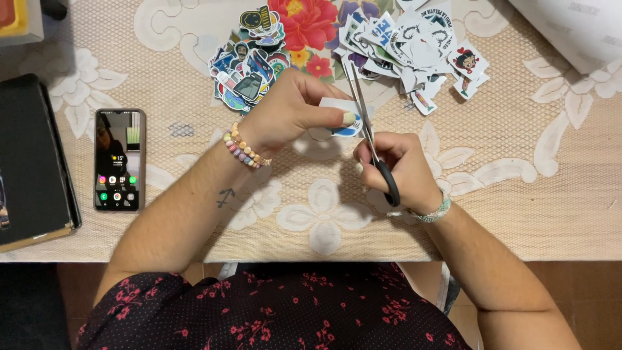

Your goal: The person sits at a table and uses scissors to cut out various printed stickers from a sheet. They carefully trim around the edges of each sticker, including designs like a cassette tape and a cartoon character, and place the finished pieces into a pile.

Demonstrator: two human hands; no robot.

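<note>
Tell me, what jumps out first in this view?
At the centre, the right hand works black-handled scissors into a small paper cutout pinched by the left hand. Beyond the hands, two heaps of cut-out stickers lie on the lace tablecloth near a red flower print. At the left, a smartphone lies face up with its screen lit.

Phone (pixel 119 159) on tablecloth (pixel 518 194), L of hands; book (pixel 32 162) further L. Two sticker piles (pixel 249 61) (pixel 408 42) behind hands; scissors (pixel 372 139) betw. hands.

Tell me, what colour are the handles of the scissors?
Black. The scissors are held in the right hand; the head view shows them best.
</note>
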